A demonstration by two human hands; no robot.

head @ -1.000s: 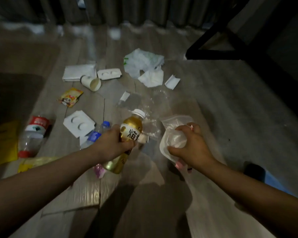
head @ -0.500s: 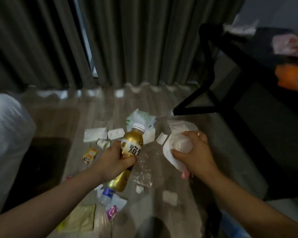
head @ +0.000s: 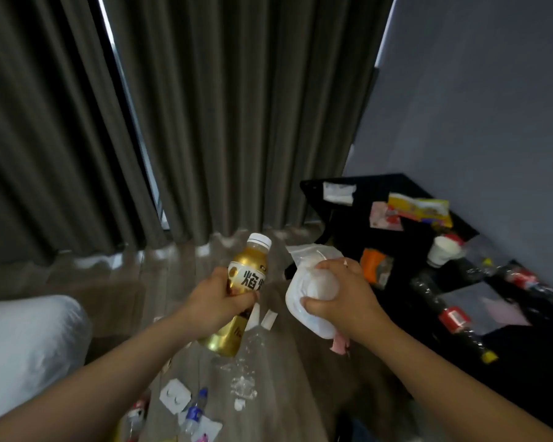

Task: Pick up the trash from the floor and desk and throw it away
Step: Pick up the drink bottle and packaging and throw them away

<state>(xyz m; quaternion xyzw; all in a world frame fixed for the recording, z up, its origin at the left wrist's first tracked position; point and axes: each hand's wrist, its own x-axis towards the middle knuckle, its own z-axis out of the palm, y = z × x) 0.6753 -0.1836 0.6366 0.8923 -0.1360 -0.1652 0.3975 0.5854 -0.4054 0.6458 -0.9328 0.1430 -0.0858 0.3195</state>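
With both hands full above the littered floor [head: 160, 282], left hand [head: 217, 301] wrapped round stiff, slippery gold bottle [head: 246, 275] at mid-label, right hand [head: 339, 295] clenched on soft, light, crushable white wrapper [head: 307, 301].

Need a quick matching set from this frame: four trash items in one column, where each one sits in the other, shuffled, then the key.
Items:
1. gold bottle
2. white plastic bag
3. orange wrapper
4. blue-capped bottle

Places:
A. on the floor
B. in the right hand
C. in the left hand
D. on the black desk

Pairs: 1-C, 2-B, 3-D, 4-A
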